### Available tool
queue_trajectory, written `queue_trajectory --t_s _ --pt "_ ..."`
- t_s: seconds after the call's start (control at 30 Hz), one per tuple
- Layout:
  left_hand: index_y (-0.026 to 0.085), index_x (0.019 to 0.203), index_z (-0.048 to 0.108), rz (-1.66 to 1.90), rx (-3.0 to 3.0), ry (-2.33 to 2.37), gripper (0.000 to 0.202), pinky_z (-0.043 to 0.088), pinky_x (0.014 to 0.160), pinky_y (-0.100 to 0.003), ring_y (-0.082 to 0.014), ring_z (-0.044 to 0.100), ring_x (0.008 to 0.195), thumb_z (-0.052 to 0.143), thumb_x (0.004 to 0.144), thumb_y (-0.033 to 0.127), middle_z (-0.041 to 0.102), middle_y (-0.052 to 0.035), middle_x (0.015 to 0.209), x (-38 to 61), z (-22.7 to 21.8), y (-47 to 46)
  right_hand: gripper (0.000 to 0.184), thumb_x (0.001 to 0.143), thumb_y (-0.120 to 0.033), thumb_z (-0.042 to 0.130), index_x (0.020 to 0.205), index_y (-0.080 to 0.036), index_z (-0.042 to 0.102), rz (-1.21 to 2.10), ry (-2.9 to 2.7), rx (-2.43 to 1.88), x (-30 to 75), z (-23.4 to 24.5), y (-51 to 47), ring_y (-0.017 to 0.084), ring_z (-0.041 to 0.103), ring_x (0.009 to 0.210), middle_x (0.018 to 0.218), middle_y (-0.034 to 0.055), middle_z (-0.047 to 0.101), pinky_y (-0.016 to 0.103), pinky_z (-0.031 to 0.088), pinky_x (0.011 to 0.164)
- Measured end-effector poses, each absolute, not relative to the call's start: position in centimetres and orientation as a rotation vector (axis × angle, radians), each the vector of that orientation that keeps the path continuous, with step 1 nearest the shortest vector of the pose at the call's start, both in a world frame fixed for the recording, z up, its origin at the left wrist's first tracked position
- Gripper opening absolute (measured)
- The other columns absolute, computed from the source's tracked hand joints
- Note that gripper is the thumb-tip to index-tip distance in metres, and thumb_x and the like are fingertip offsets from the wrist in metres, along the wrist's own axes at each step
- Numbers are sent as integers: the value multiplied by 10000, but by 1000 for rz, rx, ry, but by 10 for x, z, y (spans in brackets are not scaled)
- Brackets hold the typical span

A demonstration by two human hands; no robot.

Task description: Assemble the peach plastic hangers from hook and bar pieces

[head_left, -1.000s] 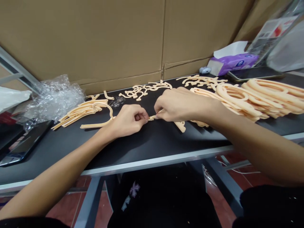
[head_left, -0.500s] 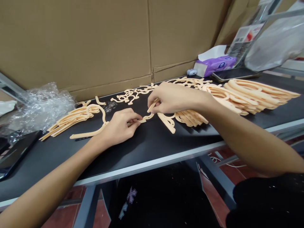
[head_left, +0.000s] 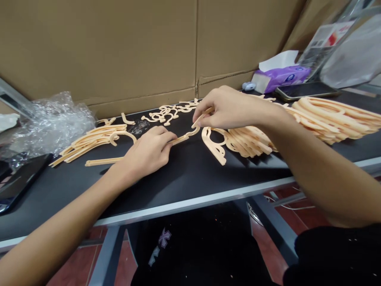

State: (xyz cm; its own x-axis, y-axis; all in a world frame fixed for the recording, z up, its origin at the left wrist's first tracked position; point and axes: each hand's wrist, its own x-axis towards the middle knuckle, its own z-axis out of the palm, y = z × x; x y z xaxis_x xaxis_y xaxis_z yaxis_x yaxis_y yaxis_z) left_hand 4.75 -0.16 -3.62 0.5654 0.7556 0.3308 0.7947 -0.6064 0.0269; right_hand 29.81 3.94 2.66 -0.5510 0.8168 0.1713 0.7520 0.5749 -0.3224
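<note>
My left hand (head_left: 149, 153) is closed around a cream plastic clothes hanger (head_left: 104, 161), low over the black table. The hanger's hook curves out at the left of the hand, and one arm reaches toward my right hand (head_left: 224, 109). Between the thumb and fingers of that hand is a slim cream strip (head_left: 206, 116). It meets the curved end of the hanger arm; whether the two are joined I cannot make out. Just right of this lies a folded cream hanger (head_left: 216, 149), beside a fanned row of similar hangers (head_left: 250, 141).
Small curved cream pieces (head_left: 162, 114) lie along the cardboard wall (head_left: 119, 47). Cream strips (head_left: 89, 145) are piled at left, near crumpled clear plastic (head_left: 59, 115) and a dark tablet-like device (head_left: 26, 178). A purple tissue pack (head_left: 285, 77) and phone (head_left: 308, 90) sit at back right.
The hanger has turned in my left hand, its hook now lower and flatter. More of its right arm shows between my hands. The view has shifted slightly.
</note>
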Motion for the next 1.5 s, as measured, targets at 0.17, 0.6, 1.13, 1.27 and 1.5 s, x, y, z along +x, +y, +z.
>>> queue_trajectory --t_s 0.17,0.6,1.13,1.27,1.5 --pt "108 1243 781 -360 -2702 -1421 400 612 1010 -490 -325 751 1105 436 1050 174 784 -161 1141 51 -36 -3 353 793 -50 715 1095 -174 850 421 -2384 -1197 291 21 39 216 784 910 906 24 834 305 582 851" --pt "160 1234 794 -395 -2693 -1330 373 634 1012 -484 -311 765 1116 479 1035 145 790 -139 1208 53 -39 -6 198 831 -119 774 1018 -152 832 616 -2330 -1120 285 19 38 190 751 826 875 53 814 300 566 775" --pt "171 1215 785 -494 -2699 -1197 350 652 921 -424 -289 773 1062 493 1024 139 804 -131 1160 52 -41 -5 246 899 -95 572 959 -136 808 321 -2775 -1145 280 16 34 159 611 737 909 84 785 315 401 695" --pt "153 1186 787 -557 -2697 -1144 331 640 914 -401 -271 769 1043 500 1025 120 801 -134 1107 51 -45 -1 224 908 -101 561 892 -134 782 249 -2742 -1210 281 19 35 155 567 708 838 75 742 310 388 705" --pt "186 1001 775 -788 -2495 -922 261 599 822 -381 -236 740 902 516 1029 180 801 -98 969 42 -23 -6 246 925 -119 524 843 -141 755 152 -2771 -1282 281 14 38 159 515 641 739 62 678 333 363 683"
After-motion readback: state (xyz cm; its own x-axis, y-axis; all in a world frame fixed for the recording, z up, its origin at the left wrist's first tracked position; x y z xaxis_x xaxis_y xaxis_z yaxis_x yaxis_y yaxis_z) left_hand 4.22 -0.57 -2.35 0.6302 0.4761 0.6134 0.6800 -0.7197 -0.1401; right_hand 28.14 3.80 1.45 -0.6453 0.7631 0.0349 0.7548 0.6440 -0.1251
